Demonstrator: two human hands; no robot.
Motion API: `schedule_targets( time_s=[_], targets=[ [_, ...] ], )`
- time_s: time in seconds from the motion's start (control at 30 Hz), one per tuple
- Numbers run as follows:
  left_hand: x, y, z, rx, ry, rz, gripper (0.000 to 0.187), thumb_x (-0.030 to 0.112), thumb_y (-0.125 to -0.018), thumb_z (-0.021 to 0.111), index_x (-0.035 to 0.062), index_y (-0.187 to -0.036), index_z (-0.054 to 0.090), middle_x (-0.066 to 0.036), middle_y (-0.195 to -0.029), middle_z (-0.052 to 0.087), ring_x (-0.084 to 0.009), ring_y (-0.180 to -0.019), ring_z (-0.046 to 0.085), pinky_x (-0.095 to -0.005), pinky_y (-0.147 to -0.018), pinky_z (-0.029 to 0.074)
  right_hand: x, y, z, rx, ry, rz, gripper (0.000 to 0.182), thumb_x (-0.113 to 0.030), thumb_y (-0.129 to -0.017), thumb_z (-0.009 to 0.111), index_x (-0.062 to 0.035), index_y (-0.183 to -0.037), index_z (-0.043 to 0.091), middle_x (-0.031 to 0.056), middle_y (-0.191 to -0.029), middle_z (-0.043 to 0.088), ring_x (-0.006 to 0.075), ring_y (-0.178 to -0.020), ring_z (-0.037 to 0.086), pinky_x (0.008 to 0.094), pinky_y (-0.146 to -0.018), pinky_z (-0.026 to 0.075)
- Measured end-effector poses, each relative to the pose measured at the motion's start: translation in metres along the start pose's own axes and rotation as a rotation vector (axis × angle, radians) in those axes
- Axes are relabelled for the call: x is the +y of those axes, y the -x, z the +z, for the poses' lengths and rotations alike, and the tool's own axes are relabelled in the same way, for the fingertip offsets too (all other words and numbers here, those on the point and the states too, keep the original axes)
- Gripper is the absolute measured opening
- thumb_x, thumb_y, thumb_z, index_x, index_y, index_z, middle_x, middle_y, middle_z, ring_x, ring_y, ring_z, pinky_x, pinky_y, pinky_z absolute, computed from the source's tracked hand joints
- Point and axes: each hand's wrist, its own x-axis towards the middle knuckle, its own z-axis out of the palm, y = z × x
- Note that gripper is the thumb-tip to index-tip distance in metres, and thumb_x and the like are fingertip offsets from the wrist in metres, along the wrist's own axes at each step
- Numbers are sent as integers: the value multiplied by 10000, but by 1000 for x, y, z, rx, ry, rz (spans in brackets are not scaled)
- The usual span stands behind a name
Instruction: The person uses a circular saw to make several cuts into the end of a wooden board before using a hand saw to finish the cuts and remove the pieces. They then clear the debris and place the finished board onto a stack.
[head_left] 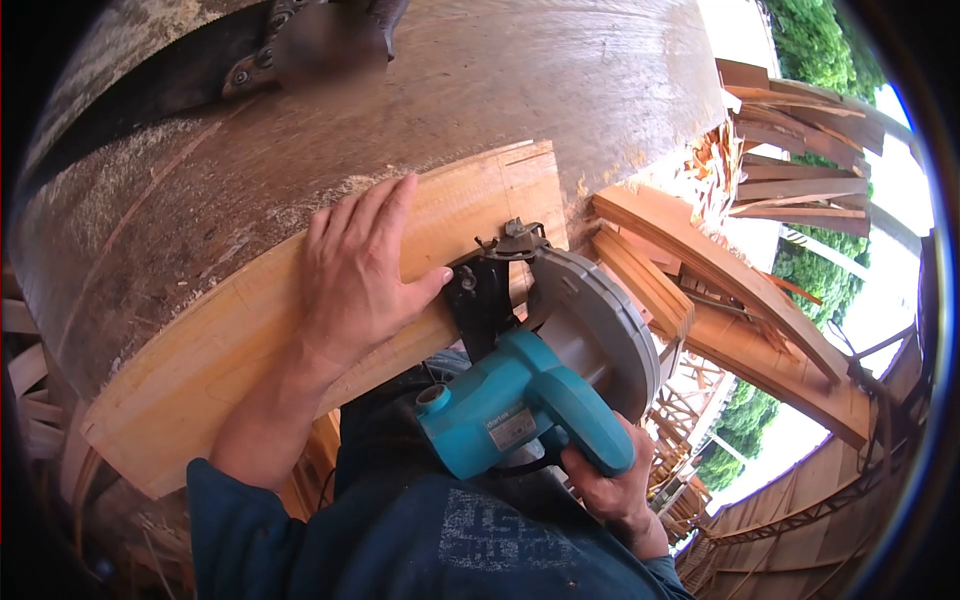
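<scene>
A pale wooden plank lies across a worn, sawdust-covered work table. My left hand presses flat on the plank, fingers spread, thumb close to the saw's black base. My right hand grips the rear handle of a teal circular saw. Its grey blade guard sits at the plank's near edge, by the plank's right end. The blade itself is hidden under the guard.
A dark metal fixture sits at the table's far side. Stacks of cut wooden boards and offcuts lie to the right. Long planks lean below them. Wood pieces fill the left edge. Trees show beyond.
</scene>
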Motion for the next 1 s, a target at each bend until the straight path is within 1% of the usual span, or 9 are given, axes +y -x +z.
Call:
schedule_targets(
  time_s=[0.1, 0.2, 0.4, 0.5, 0.6, 0.7, 0.8, 0.9, 1.0],
  targets=[
    [0, 0, -2, -20, -12, -3, 912, 333, -665, 841, 60, -1445, 455, -126, -1361, 553, -292, -1231, 517, -421, -1053, 359, 3, 4, 0, -11, -72, 126, 248, -117, -736, 784, -3, -910, 648, 109, -702, 657, 210, -592, 646, 318, -566, 491],
    [1, -1, -3, 2, -7, 5, 900, 311, -666, 845, 60, -1440, 461, -124, -1350, 564, -290, -1218, 528, -419, -1035, 372, 2, 1, 1, -6, -46, 35, 248, -117, -735, 783, -3, -906, 645, 101, -697, 653, 205, -581, 632, 317, -560, 484],
    [-1, -1, -2, 34, 41, 10, 848, 263, -682, 844, 54, -1419, 481, -137, -1322, 592, -307, -1186, 559, -423, -1007, 393, 2, -2, 2, 7, -27, -27, 243, -108, -737, 780, -2, -909, 645, 95, -686, 644, 189, -573, 618, 315, -552, 478],
    [-3, -2, 0, 44, 45, 12, 815, 258, -695, 837, 50, -1404, 493, -150, -1308, 603, -316, -1174, 573, -425, -993, 403, 0, -3, 1, -5, -48, 20, 246, -104, -737, 780, -2, -916, 647, 97, -692, 650, 186, -575, 622, 309, -552, 479],
    [-4, -3, -1, 43, 61, -8, 770, 255, -705, 833, 48, -1376, 518, -157, -1278, 623, -324, -1146, 594, -429, -971, 419, -4, -6, 2, 13, -35, -23, 247, -100, -735, 780, -1, -918, 647, 100, -697, 656, 188, -582, 632, 308, -554, 482],
    [-4, -4, -2, 55, 38, 2, 693, 284, -742, 811, 2, -1318, 548, -143, -1259, 639, -288, -1125, 615, -411, -944, 439, -5, -8, 3, 23, -42, -19, 244, -96, -737, 777, -1, -920, 648, 103, -697, 659, 189, -591, 642, 311, -557, 487],
    [-5, -6, -2, 82, 103, -17, 654, 251, -726, 823, 48, -1301, 587, -160, -1218, 661, -330, -1090, 630, -427, -934, 448, -8, -11, 4, 35, -52, -18, 248, -105, -735, 780, -1, -918, 650, 103, -693, 659, 192, -591, 646, 315, -557, 491],
    [-8, -7, 0, 122, 113, 1, 589, 250, -741, 817, 49, -1258, 618, -161, -1181, 680, -329, -1058, 648, -424, -912, 468, -7, -14, 3, 34, -36, -42, 253, -113, -731, 781, -1, -920, 656, 105, -696, 663, 193, -589, 648, 313, -562, 496],
    [-10, -8, 1, 142, 128, 8, 536, 260, -758, 812, 49, -1220, 641, -158, -1142, 697, -331, -1027, 663, -428, -897, 483, -15, -17, 3, 33, -48, -13, 258, -117, -727, 780, -1, -925, 663, 109, -703, 669, 201, -590, 654, 312, -569, 501]
  ],
)
